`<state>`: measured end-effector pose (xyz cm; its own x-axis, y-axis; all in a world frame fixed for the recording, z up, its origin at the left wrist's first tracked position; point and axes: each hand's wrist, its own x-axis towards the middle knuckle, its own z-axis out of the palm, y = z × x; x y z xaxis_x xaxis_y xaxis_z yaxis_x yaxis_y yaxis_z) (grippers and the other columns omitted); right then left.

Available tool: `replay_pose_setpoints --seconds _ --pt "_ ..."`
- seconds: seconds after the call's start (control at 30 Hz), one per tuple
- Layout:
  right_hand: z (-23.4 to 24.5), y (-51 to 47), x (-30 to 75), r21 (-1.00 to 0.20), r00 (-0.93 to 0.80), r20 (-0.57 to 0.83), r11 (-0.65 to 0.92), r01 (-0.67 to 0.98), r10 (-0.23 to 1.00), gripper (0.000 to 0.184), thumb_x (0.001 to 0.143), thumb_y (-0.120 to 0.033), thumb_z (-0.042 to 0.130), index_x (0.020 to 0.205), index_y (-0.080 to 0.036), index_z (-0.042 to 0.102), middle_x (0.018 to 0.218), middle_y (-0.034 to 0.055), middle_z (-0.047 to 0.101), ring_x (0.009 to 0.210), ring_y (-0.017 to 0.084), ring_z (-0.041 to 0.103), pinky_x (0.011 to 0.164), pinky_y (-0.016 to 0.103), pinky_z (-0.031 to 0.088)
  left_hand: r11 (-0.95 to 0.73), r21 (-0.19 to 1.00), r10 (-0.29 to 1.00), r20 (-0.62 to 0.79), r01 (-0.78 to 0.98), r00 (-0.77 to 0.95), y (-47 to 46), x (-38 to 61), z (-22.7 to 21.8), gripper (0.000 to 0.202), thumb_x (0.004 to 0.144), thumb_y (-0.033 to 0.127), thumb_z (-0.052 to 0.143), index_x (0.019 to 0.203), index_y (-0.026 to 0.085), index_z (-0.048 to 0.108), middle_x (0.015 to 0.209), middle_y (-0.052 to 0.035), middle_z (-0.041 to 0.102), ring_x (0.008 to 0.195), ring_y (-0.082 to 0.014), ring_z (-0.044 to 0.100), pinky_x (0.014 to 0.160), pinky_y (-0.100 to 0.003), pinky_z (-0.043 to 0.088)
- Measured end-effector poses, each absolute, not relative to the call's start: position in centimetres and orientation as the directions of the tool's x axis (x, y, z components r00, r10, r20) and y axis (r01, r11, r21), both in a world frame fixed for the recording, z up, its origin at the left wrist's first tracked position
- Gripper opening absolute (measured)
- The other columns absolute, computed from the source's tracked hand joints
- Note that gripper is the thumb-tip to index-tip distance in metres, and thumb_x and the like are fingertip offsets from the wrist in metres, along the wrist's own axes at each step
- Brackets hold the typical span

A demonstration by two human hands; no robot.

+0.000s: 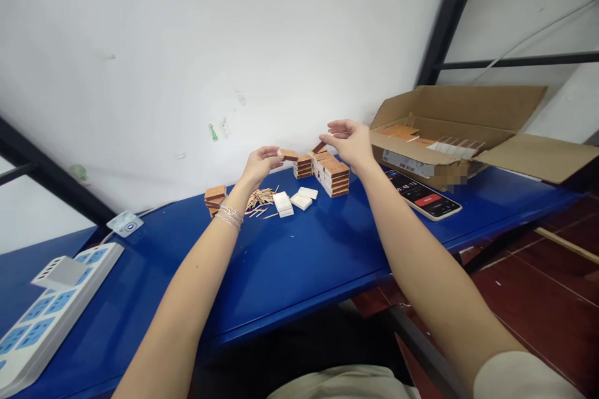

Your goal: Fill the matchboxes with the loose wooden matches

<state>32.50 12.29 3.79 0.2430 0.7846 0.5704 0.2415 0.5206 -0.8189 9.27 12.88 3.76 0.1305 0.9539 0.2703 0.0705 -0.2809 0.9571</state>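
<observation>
The left fingers (271, 151) pinch one end of a box (289, 155); its long axis runs sideways, its far end pointing right and dipping slightly. The right fingers (340, 127) pinch a sleeve (319, 147) between thumb and fingertips; its long axis slants from lower left up to the thumb, dark side facing the body. A gap separates the two pieces.

Below the right fingers is the tall stack (337, 177), with the short stack (303, 167) just beyond the left box's tip. Matches (260, 201) and white trays (282, 204) lie nearer the body than the left fingers. From the trays, bare desk (299, 268) runs between the forearms to its front edge. The wall (281, 62) bounds the far side; the carton (416, 161) bounds the right fingers' right.
</observation>
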Motion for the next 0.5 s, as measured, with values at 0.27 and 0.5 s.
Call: replay_pose_setpoints --seconds 0.27,0.5 --pt "4.1 12.2 32.6 -0.856 0.324 0.517 0.472 0.209 0.792 0.041 0.063 -0.035 0.077 0.096 -0.015 0.065 0.096 0.0107 0.068 0.091 0.023 0.064 0.086 0.041 0.053 -0.217 0.955 0.975 0.223 0.203 -0.003 16.6 13.3 2.1 0.030 0.073 0.023 0.072 0.100 0.015 0.062 0.115 -0.0138 0.067 0.105 -0.0223 0.063 0.085 -0.035 0.050" --pt "3.9 12.5 32.5 -0.863 0.275 0.504 0.464 0.201 0.819 0.034 0.065 -0.034 0.075 0.092 -0.016 0.065 0.094 0.0099 0.070 0.090 0.022 0.065 0.087 0.040 0.053 -0.172 0.954 0.985 0.168 0.245 0.039 17.4 13.5 0.7 0.032 0.070 0.024 0.075 0.098 0.013 0.063 0.110 -0.0150 0.068 0.098 -0.0217 0.064 0.087 -0.035 0.049"
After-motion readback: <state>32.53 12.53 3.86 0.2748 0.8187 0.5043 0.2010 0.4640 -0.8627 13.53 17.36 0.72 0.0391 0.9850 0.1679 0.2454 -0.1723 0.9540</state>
